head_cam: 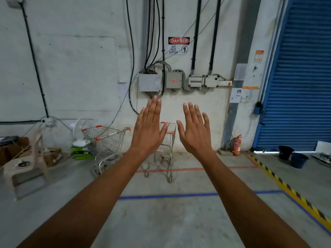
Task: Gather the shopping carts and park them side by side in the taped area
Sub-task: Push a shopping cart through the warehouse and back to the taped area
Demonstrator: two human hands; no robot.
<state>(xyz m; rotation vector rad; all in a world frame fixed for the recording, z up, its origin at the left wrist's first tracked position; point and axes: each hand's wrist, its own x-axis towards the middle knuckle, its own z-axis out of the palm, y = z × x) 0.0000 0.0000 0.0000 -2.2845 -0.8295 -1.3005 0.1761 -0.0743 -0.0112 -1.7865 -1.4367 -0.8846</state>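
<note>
Two wire shopping carts with orange corner caps stand near the far wall. The left cart (105, 140) is turned at an angle, left of the red tape. The second cart (165, 151) faces me and straddles the red tape line (188, 169), partly hidden behind my hands. A blue tape line (170, 195) crosses the concrete floor closer to me. My left hand (149, 128) and my right hand (195, 130) are stretched out in front of me, backs up, fingers spread, holding nothing and well short of the carts.
A plastic chair (25, 158), cardboard boxes and a white fan (78, 129) crowd the left side. A fire extinguisher (236, 144) stands by the wall at right. Two dark buckets (292, 156) sit before the blue roller shutter (300, 86). Yellow-black hazard tape (290, 188) runs along the right.
</note>
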